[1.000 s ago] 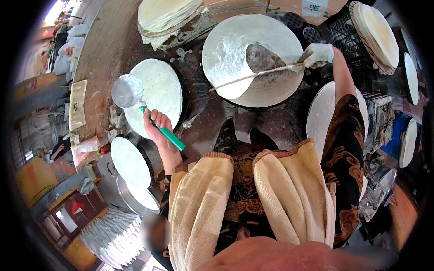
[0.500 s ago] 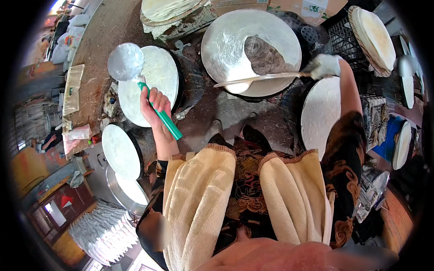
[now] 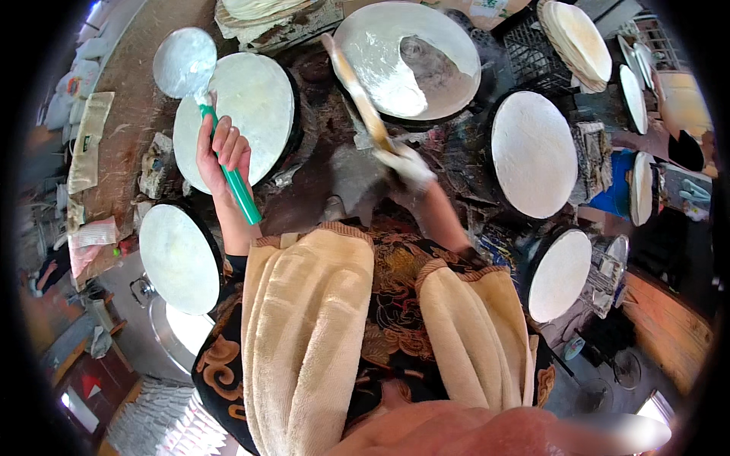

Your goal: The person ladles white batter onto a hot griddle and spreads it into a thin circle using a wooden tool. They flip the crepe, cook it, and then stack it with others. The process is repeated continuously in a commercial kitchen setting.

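My left hand [image 3: 223,148] is bare, its fingers wrapped around the green handle of a ladle [image 3: 185,63] with a wide, round, whitish bowl. The bowl is raised and overlaps the far-left edge of a round griddle [image 3: 242,114] covered in pale batter. In a white glove, my right hand [image 3: 409,166] grips one end of a long wooden spreader [image 3: 356,87], somewhat smeared by motion. It slants up and left, its far end beside the left rim of the middle griddle [image 3: 372,57]. White batter coats part of that griddle, leaving a dark bare patch on the right.
More batter-covered griddles surround me: one at right [image 3: 534,156], one at lower right [image 3: 560,275] and one at lower left [image 3: 179,258]. Stacked flat pancakes [image 3: 576,39] sit at far right, beside a black crate [image 3: 532,57]. A metal pot [image 3: 163,323] stands at lower left.
My right hand has swung leftward and nearer to me, carrying the spreader from the middle griddle's near-right side to its left rim. My left hand still holds the ladle raised. The view has shifted.
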{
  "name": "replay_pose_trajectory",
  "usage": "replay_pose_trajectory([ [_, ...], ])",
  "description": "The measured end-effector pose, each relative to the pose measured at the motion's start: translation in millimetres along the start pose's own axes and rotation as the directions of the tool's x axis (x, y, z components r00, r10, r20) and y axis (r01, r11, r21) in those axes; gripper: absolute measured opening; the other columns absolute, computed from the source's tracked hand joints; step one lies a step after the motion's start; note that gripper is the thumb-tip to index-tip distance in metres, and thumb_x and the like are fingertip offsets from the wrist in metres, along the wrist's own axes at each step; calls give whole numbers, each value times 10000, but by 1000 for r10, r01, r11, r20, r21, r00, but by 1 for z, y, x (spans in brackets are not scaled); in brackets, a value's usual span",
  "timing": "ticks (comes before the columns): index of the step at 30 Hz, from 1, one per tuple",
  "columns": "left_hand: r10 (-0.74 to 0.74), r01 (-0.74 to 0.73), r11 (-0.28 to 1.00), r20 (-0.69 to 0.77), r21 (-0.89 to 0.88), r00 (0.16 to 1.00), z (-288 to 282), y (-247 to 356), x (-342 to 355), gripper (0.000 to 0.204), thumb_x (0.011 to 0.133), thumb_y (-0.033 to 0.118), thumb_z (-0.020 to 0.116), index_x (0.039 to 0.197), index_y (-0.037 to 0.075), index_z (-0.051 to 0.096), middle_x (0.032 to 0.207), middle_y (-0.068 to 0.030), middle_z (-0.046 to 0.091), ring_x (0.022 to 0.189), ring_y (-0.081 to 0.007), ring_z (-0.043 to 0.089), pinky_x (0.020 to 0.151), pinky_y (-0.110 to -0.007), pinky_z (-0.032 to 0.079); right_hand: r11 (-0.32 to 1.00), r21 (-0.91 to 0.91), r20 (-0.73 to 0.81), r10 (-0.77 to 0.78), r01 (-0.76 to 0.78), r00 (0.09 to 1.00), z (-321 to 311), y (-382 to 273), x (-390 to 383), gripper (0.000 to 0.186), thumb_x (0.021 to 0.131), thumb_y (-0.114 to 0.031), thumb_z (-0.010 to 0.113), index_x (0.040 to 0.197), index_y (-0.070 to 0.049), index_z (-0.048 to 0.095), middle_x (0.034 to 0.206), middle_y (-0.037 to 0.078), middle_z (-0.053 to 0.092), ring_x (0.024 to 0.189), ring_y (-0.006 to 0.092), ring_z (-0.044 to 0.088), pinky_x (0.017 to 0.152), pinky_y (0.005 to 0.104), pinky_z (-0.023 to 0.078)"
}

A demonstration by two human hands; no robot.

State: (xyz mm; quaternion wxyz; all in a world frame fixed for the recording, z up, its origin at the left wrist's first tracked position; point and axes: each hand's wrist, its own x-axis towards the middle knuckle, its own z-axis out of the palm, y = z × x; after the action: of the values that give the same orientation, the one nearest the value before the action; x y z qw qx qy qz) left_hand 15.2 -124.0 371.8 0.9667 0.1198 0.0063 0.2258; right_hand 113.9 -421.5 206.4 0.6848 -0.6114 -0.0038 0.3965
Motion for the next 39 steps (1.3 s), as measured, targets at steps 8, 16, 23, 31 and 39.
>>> replay_pose_trajectory([
  [8, -63, 64, 985, -10, 158, 998, 18, 23, -36, 161, 995, 147, 393, 926, 23, 470, 543, 15, 380, 344, -64, 339, 291, -202, 301, 511, -795, -457, -153, -326, 876, 15, -24, -8, 429, 898, -312, 442, 1263, -86, 456, 1088, 285, 588, 1041, 421, 562, 915, 478, 429],
  [16, -50, 53, 974, -19, 222, 999, 18, 23, -47, 282, 981, 126, 412, 1254, 60, 436, 542, 15, 387, 334, -67, 336, 277, -190, 290, 910, -373, -438, 1, -183, 899, -28, -60, -13, 332, 893, -193, 496, 1183, -30, 515, 673, 102, 570, 485, 183, 532, 433, 322, 434],
  [23, -128, 142, 952, -67, 271, 989, 40, -1, -37, 202, 1003, 153, 376, 838, 50, 428, 546, 14, 370, 334, -56, 320, 274, -186, 291, 441, -849, -400, -180, -290, 899, -5, -44, -14, 422, 898, -355, 450, 1210, -76, 510, 1053, 270, 610, 1009, 417, 584, 881, 478, 455],
  [31, -209, 223, 948, -82, 228, 974, 25, -23, -18, 167, 981, 140, 418, 1124, 63, 460, 525, 20, 364, 328, -61, 320, 278, -196, 283, 435, -870, -395, -328, -234, 858, -97, -98, -9, 363, 894, -354, 475, 1083, -72, 603, 941, 223, 647, 899, 391, 616, 812, 480, 477],
  [39, -247, 248, 936, -36, 251, 968, 27, -33, -18, 314, 980, 132, 406, 1290, 82, 422, 534, 21, 375, 323, -54, 327, 269, -187, 278, 343, -874, -435, -243, -343, 867, -115, -48, -29, 382, 916, -401, 422, 1102, -91, 544, 925, 212, 655, 867, 396, 625, 798, 494, 477],
])
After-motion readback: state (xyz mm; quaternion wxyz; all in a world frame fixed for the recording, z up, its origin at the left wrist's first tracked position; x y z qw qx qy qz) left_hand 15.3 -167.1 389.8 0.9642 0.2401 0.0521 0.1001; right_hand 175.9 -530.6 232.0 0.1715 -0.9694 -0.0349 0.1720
